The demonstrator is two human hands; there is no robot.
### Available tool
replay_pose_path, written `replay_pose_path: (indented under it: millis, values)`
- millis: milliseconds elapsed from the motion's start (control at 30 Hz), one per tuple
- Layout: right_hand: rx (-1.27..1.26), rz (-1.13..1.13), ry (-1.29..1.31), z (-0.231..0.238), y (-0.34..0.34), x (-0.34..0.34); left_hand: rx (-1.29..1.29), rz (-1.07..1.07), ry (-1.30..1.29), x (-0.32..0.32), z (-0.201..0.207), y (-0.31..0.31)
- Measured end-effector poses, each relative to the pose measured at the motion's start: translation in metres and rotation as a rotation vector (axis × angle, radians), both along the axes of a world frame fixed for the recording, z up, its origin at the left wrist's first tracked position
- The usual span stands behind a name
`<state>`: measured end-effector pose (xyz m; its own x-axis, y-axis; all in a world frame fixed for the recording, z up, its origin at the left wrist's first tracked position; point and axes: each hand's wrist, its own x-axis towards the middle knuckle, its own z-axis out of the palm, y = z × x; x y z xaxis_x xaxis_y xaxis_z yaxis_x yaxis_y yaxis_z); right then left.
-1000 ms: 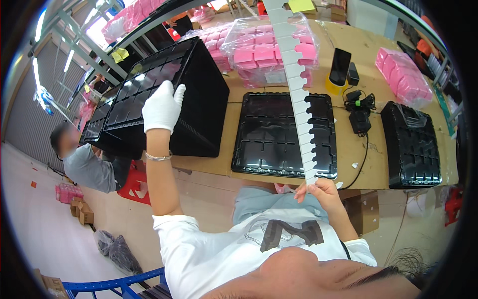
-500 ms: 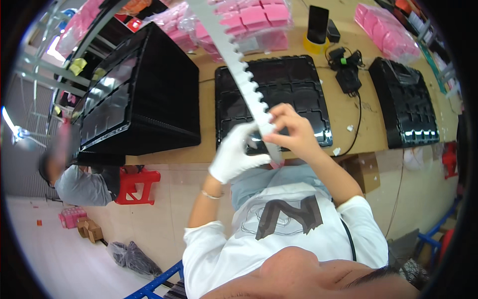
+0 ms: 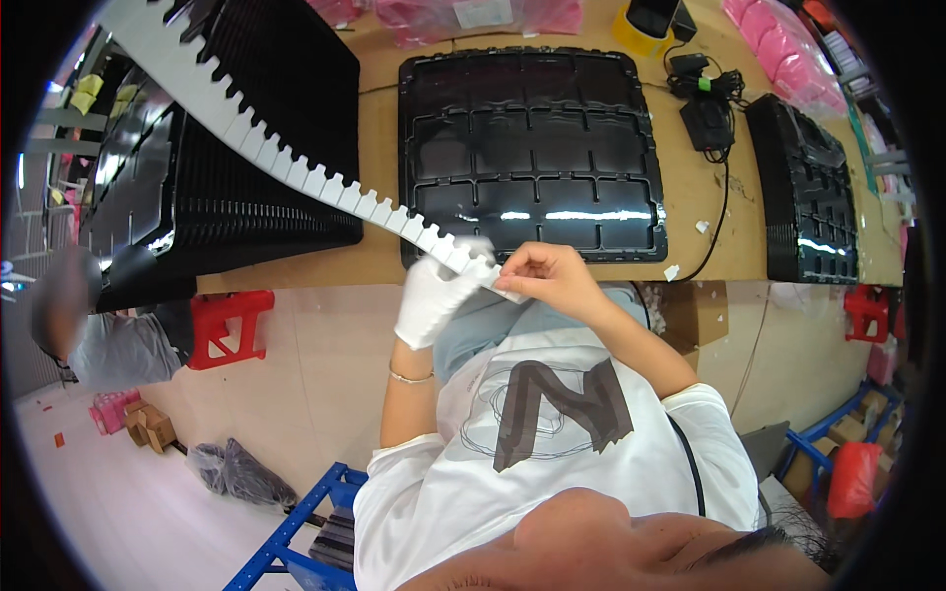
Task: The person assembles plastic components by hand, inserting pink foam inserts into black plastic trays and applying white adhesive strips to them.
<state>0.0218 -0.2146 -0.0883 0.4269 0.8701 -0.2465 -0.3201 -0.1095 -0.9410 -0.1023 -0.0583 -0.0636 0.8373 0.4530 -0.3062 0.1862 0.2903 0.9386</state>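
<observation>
A long white strip with a notched, tooth-like edge (image 3: 313,180) runs from the upper left down to my two hands. My left hand (image 3: 436,297), in a white glove, is closed around the strip close to its lower end; its fingertips are blurred. At that end my bare right hand (image 3: 555,280) pinches the strip between thumb and fingers. Just beyond the hands, on the table, lies a black plastic tray with molded compartments (image 3: 532,148). Part of the strip's lower end is hidden behind my fingers.
A tall stack of black trays (image 3: 266,128) stands at the left, beneath the strip. On the right are another tray stack (image 3: 803,192) and a black adapter with cables (image 3: 706,123). Pink wrapped pieces (image 3: 788,49) lie at the back. A person (image 3: 118,345) sits at far left.
The strip has swung to the left and now slants more flatly across the left tray stack. Both hands have moved a little left. The whole view has shifted.
</observation>
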Motion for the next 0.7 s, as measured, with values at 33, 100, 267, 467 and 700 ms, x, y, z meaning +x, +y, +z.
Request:
replay_pose_path:
  millis: [33,100,267,467,700]
  values:
    - [-0.008,0.005,0.007,-0.001,0.001,-0.001,-0.048,0.043,0.139,-0.003,-0.008,-0.005]
    - [-0.067,-0.026,-0.076,-0.004,0.003,-0.003,-0.029,0.217,0.122,-0.002,-0.012,-0.009]
    - [0.051,-0.148,-0.217,-0.005,0.016,-0.015,0.005,0.386,0.107,-0.007,-0.015,-0.005]
    - [0.348,-0.158,-0.927,-0.004,0.031,0.0,0.778,0.343,0.134,-0.013,-0.046,0.028]
    - [0.209,-0.195,-0.598,-0.001,0.038,0.018,0.373,0.374,0.212,-0.008,-0.042,0.021]
